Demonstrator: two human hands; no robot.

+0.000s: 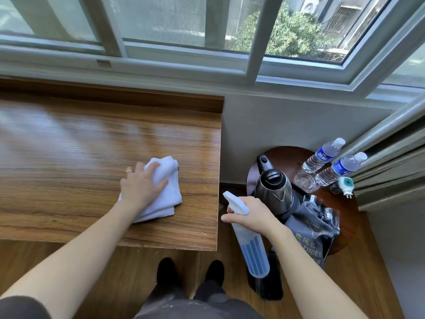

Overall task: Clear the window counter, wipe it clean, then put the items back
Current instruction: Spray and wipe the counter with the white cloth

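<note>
The wooden window counter [69, 139] runs under the window and carries only a folded white cloth [165, 196]. My left hand [141, 186] lies flat on the cloth, pressing it to the counter near the right end. My right hand [249, 212] grips a white and blue spray bottle [251, 247] by its trigger head, held off the counter's right edge above the floor. On the round side table [345, 217] to the right stand a steel kettle [274, 192], two water bottles [322, 155] [340, 169], a glass [307, 180], a small plug-in device [343, 186] and a grey hair-drier bag [310, 231].
The window frame [184, 56] runs along the back of the counter. A grey curtain [391, 157] hangs at the right beside the side table. My feet [190, 272] stand on the wooden floor below the counter's front edge.
</note>
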